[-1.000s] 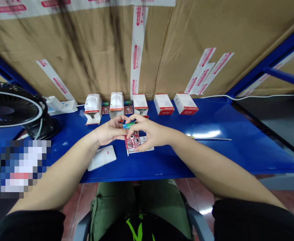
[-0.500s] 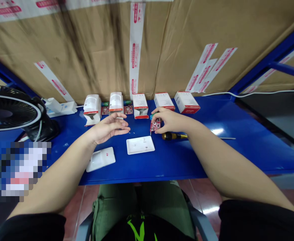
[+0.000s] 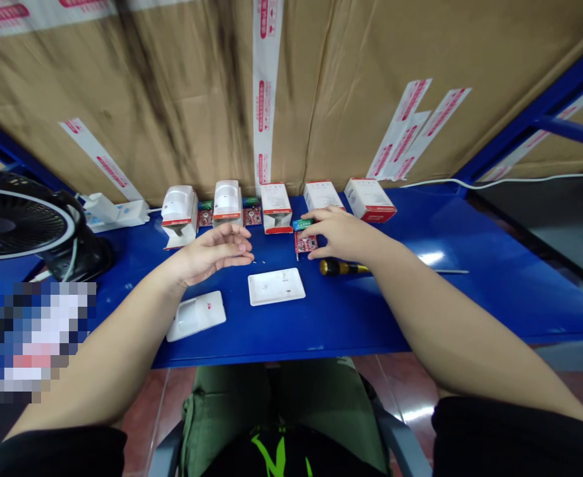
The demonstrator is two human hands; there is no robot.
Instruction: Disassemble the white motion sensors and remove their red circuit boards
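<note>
My right hand [image 3: 338, 235] curls over a red circuit board [image 3: 305, 243] on the blue table [image 3: 291, 328], with its fingers and thumb at the board's edges. A green-and-blue battery [image 3: 302, 224] lies against the board's far edge, touching my fingers. My left hand [image 3: 216, 250] hangs open and empty, nearest to a white motion sensor [image 3: 227, 203]. A white rectangular plastic plate [image 3: 276, 287] lies flat between my hands, nearer to me. Part of the board is hidden under my right fingers.
A yellow-and-black screwdriver [image 3: 344, 267] lies by my right wrist, its shaft under the forearm. A white sensor cover [image 3: 195, 316] lies near my left forearm. Another sensor [image 3: 179, 213] and several white-and-red boxes [image 3: 370, 200] stand at the back, before cardboard cartons [image 3: 172, 99]. A black fan [image 3: 13, 222] stands left.
Since a second ago my hands have parted. The board has moved right and away from me in my right hand, and the white plate and the screwdriver handle now show.
</note>
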